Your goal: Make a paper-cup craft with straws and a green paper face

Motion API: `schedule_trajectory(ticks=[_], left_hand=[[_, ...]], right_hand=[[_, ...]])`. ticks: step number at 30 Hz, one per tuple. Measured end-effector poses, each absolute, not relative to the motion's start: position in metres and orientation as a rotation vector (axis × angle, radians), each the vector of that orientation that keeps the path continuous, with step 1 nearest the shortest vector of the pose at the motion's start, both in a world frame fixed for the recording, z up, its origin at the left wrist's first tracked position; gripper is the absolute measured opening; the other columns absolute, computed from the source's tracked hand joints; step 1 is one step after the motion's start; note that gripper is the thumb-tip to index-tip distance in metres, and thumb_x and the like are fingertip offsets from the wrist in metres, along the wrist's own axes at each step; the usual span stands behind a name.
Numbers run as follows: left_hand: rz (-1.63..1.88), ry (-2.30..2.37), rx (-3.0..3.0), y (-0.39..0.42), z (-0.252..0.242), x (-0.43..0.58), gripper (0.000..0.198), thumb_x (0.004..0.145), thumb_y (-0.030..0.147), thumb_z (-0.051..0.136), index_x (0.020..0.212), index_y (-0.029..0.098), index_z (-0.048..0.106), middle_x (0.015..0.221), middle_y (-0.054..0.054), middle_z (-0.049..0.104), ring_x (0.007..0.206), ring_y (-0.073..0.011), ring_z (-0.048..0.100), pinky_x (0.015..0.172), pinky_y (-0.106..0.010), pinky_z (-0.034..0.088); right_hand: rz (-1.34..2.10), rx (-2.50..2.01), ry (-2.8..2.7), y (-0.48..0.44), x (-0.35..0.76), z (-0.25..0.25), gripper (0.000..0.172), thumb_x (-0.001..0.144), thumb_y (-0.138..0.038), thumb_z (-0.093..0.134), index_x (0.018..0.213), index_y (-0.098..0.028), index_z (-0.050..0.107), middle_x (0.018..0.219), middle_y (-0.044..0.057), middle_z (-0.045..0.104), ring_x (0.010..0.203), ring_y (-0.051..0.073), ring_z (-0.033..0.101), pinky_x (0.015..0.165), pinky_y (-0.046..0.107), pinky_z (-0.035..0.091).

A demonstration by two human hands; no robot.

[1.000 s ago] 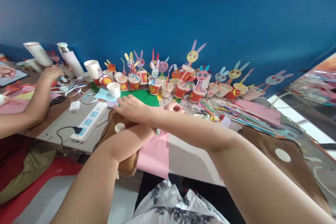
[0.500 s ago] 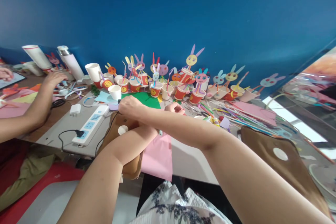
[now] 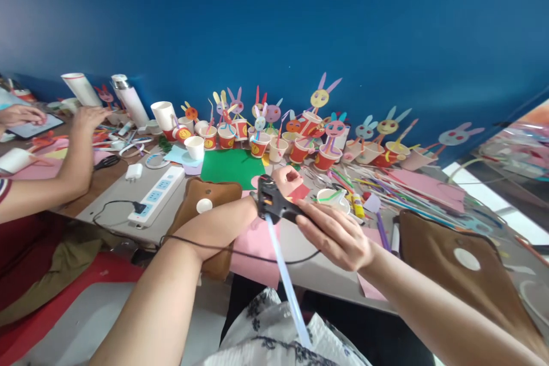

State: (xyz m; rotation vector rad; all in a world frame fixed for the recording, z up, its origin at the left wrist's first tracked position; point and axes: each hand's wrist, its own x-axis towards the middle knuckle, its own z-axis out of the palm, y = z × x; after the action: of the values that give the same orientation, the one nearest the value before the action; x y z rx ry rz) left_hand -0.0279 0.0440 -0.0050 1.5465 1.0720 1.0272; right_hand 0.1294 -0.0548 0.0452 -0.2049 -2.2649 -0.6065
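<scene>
One long, straight, milky glue stick (image 3: 286,280) juts toward the body from one black glue gun (image 3: 270,197). The right hand (image 3: 332,234) grips the glue gun by its handle above the table (image 3: 317,274), back of the hand up, fingers stretched along it. One dark cord (image 3: 249,255) crosses the left forearm. Just past the glue gun, the left hand (image 3: 287,180) is curled; I cannot tell whether it holds anything. Two brown pouches (image 3: 223,191) (image 3: 433,240) flank the hands. One green sheet (image 3: 231,168) lies beyond, before many cups (image 3: 328,158).
</scene>
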Motion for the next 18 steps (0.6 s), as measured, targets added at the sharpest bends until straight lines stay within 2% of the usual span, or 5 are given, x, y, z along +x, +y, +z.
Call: schedule_trajectory(ticks=[2,5,11,13,18], left_hand=[[1.073,1.092,1.507,0.052,-0.010,-0.024,0.024,0.099,0.037,0.058,0.100,0.015,0.068,0.105,-0.004,0.069,0.098,-0.0182,0.064,0.091,-0.033,0.055],[1.154,1.083,1.422,0.058,-0.010,-0.026,0.018,0.087,0.028,0.069,0.075,0.017,0.060,0.072,0.003,0.061,0.074,-0.0104,0.057,0.077,-0.025,0.049],[1.225,0.926,1.204,0.060,-0.003,-0.032,0.020,0.070,0.027,0.076,0.073,0.016,0.060,0.067,0.004,0.060,0.065,-0.0085,0.055,0.072,-0.025,0.045],[1.180,0.850,1.143,0.059,-0.003,-0.032,0.026,0.065,0.031,0.080,0.073,0.016,0.061,0.067,0.003,0.061,0.065,-0.0088,0.055,0.073,-0.026,0.045],[1.046,0.750,1.119,0.055,-0.004,-0.031,0.035,0.061,0.037,0.083,0.073,0.015,0.059,0.068,0.003,0.061,0.065,-0.0089,0.055,0.073,-0.027,0.044]], right_hand=[[-0.507,-0.389,-2.200,-0.067,0.147,0.036,0.054,0.089,-0.010,0.065,0.140,-0.027,0.059,0.123,0.014,0.074,0.110,0.028,0.073,0.078,0.040,0.066],[-0.214,-0.702,-2.003,-0.088,0.156,0.020,0.055,0.090,-0.009,0.064,0.142,-0.026,0.058,0.117,0.015,0.076,0.102,0.028,0.076,0.079,0.039,0.066],[0.752,-0.951,-1.582,-0.117,0.147,0.001,0.027,0.097,-0.027,0.062,0.121,-0.019,0.070,0.082,0.007,0.077,0.062,0.018,0.073,0.058,0.031,0.063],[0.922,-0.965,-1.463,-0.119,0.145,0.000,0.026,0.095,-0.034,0.067,0.115,-0.018,0.071,0.074,0.005,0.074,0.062,0.018,0.072,0.059,0.033,0.063],[1.285,-0.903,-1.208,-0.116,0.133,-0.001,0.033,0.091,-0.050,0.069,0.107,-0.021,0.069,0.076,0.004,0.073,0.064,0.018,0.068,0.062,0.035,0.059]])
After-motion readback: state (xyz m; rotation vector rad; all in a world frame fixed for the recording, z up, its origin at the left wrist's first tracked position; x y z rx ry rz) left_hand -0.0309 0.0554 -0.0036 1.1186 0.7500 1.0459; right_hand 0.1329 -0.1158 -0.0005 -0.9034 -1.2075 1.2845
